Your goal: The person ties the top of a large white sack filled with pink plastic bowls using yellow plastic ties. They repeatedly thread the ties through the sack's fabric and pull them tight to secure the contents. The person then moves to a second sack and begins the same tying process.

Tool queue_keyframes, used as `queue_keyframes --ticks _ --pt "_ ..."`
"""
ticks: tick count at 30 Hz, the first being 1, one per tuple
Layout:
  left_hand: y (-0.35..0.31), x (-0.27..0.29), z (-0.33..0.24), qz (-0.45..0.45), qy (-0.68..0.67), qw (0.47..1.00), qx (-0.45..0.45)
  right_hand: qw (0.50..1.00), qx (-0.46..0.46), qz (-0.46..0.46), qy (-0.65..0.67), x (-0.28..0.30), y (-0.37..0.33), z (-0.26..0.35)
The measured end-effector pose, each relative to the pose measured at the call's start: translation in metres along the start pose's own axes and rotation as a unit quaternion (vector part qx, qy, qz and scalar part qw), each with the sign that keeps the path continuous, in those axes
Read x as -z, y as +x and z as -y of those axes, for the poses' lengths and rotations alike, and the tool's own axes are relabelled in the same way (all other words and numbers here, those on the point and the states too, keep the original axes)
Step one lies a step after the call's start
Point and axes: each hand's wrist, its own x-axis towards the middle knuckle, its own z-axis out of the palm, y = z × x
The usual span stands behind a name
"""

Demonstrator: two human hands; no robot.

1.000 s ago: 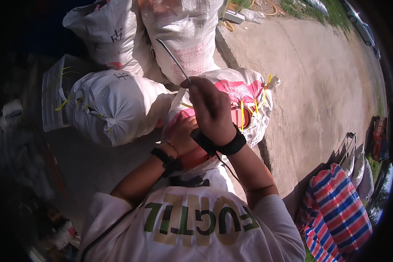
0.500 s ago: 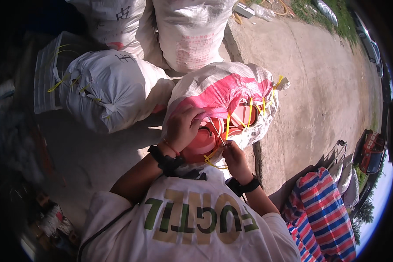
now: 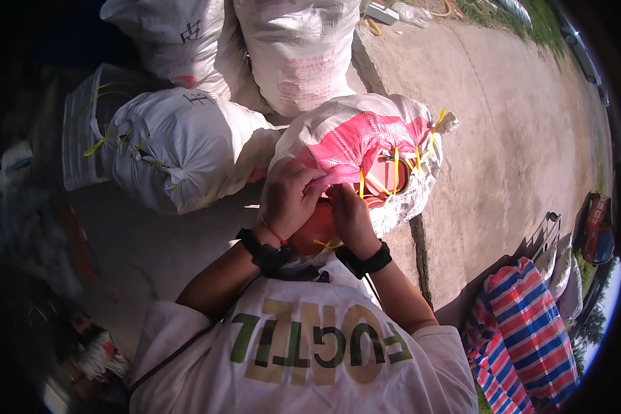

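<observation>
The pink-banded sack (image 3: 357, 138) lay directly under and ahead of both hands, its mouth only partly drawn together. To the right of the hands, yellow strands (image 3: 396, 171) already spanned the opening, and the knotted corner (image 3: 448, 123) at the far right end looked finished. Between those strands, red items (image 3: 317, 226) showed through, so even the laced stretch had gaps.

The left grip (image 3: 288, 200) held the pink edge of the mouth, its fingers pinched narrow on the fabric. The right grip (image 3: 353, 217) was just beside it, fingertips at that same edge — I could not tell how tightly they were closed or whether they held anything.

The stretch below the two grips appeared to be the part left undone: red surfaces lay exposed there, and a loose yellow loop (image 3: 328, 243) sat close below the right grip, with no strand seen crossing on that side. Judging by this, the lacing was perhaps midway.

Left of the grips and well apart, a white sack (image 3: 186, 148) had its mouth gathered with yellow ties — closed, as far as could be seen. Beyond the grips, two more white sacks (image 3: 300, 52) stood upright.
</observation>
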Motion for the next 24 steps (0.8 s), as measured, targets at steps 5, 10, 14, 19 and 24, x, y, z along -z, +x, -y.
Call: queue_keyframes --ticks 5,10,14,19,24 --pt "-0.012 -0.003 -0.004 -0.025 -0.063 0.997 0.027 1.000 -0.002 -0.022 -0.009 -0.015 0.018 -0.001" --pt "-0.035 0.016 -0.012 0.115 0.077 0.984 -0.110 0.994 -0.020 0.057 0.091 0.012 0.018 0.000" --pt "-0.044 0.024 -0.011 0.168 0.156 0.969 -0.089 0.986 -0.018 0.092 0.139 0.019 0.020 0.001" --pt "-0.069 0.016 -0.004 0.171 0.158 0.956 -0.181 0.983 -0.011 0.100 0.155 0.019 0.020 -0.009" --pt "-0.095 0.000 0.022 0.145 0.128 0.925 -0.326 0.972 -0.044 0.142 0.181 0.024 0.022 0.001"
